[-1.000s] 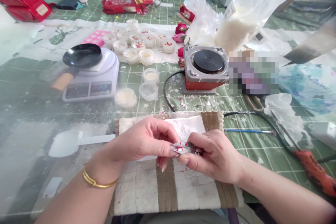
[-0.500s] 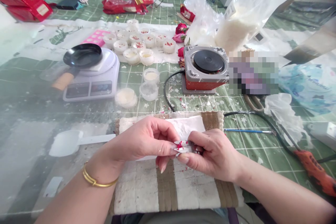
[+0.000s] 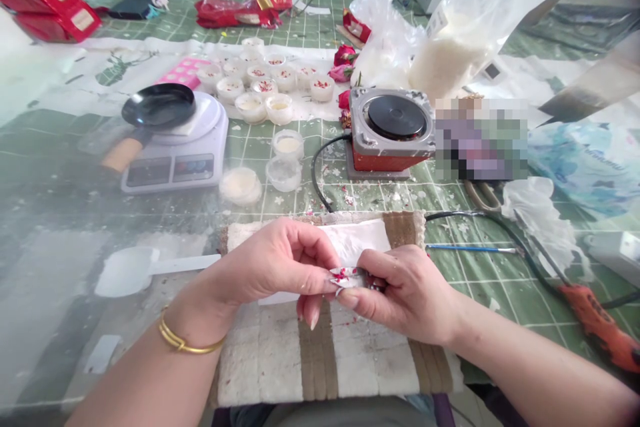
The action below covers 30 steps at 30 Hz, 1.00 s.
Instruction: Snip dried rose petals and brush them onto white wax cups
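Grip: I pinch a small piece (image 3: 347,276) from both sides; my left hand (image 3: 270,267) closes thumb and forefinger on its left end, and my right hand (image 3: 405,293) closes thumb and forefinger on its right end.
Grip state: both hands are narrow and hold the small piece. My remaining left fingers curl under it.
Item appearance: pale and glossy, with red flecks on its upper face. It is mostly covered by my fingertips, so I cannot tell its full shape.
Item position: held in the air between my two hands, above the striped cloth (image 3: 320,353) and just in front of the white tissue (image 3: 360,240).
Striped cloth: white and brown bands, lying flat at the near edge of the green table (image 3: 280,167), with red specks on it.
Left wrist: carries a gold bangle (image 3: 185,343).
Left of hands: a white scoop (image 3: 125,271) lies flat on the table, apart from my left hand.
Far left: a white scale (image 3: 175,153) bears a black pan (image 3: 159,105).
Far centre: a group of small cups (image 3: 265,83), several topped with red flecks.
Far right: a hot plate (image 3: 393,127) with a black cable.
Right edge: an orange-handled tool (image 3: 595,320), well apart from my right hand.
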### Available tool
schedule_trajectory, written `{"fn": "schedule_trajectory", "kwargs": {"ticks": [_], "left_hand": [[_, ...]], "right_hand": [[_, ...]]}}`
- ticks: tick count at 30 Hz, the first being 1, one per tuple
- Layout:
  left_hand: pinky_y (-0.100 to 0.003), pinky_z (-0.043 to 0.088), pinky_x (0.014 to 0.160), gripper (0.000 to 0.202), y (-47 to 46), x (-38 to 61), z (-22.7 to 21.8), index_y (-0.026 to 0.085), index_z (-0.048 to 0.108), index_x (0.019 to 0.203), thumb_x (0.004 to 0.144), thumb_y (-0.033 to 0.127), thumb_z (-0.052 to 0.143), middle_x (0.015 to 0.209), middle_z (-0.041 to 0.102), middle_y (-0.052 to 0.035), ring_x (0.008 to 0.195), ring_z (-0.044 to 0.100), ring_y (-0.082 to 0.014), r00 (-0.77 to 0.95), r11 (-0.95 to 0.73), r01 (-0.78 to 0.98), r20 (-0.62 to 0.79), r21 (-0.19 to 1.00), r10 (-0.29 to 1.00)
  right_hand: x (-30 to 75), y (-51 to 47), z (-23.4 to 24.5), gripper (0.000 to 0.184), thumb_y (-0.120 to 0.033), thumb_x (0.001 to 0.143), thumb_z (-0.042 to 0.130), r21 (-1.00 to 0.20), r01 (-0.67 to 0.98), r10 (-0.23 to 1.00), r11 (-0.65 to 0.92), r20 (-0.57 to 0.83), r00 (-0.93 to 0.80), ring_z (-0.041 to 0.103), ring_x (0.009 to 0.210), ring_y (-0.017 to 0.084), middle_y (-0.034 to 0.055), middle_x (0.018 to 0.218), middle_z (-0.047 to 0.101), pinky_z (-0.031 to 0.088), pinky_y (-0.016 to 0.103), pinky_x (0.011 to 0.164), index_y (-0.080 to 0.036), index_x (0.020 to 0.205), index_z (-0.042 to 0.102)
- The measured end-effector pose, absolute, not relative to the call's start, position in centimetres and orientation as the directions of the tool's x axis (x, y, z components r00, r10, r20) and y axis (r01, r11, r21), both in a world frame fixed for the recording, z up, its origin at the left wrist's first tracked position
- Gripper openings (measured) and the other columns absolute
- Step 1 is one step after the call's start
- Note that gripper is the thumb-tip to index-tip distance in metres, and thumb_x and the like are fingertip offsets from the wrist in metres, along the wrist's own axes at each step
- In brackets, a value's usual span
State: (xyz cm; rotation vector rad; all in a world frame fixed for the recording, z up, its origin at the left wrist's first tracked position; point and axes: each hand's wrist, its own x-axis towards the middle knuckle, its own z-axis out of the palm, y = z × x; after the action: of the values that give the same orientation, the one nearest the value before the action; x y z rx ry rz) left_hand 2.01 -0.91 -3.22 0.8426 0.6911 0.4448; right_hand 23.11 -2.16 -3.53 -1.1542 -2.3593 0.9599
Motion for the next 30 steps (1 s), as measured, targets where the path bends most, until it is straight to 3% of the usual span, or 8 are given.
{"fn": "schedule_trajectory", "kwargs": {"ticks": [30], "left_hand": [[-0.015,0.051,0.046,0.009,-0.96,2.15,-3.0,0.013,0.059,0.078,0.073,0.013,0.068,0.069,0.068,-0.001,0.053,0.066,-0.0109,0.697,0.565,-0.157,-0.314,0.81,0.645]], "right_hand": [[23.1,-2.04,-3.66,0.045,-0.053,0.08,0.052,-0.706,0.56,0.797,0.434,0.011,-0.603,0.022,0.041,0.004,-0.0075,0.044,0.031,0.016,0.019,0.041,-0.019,0.059,0.034]]}}
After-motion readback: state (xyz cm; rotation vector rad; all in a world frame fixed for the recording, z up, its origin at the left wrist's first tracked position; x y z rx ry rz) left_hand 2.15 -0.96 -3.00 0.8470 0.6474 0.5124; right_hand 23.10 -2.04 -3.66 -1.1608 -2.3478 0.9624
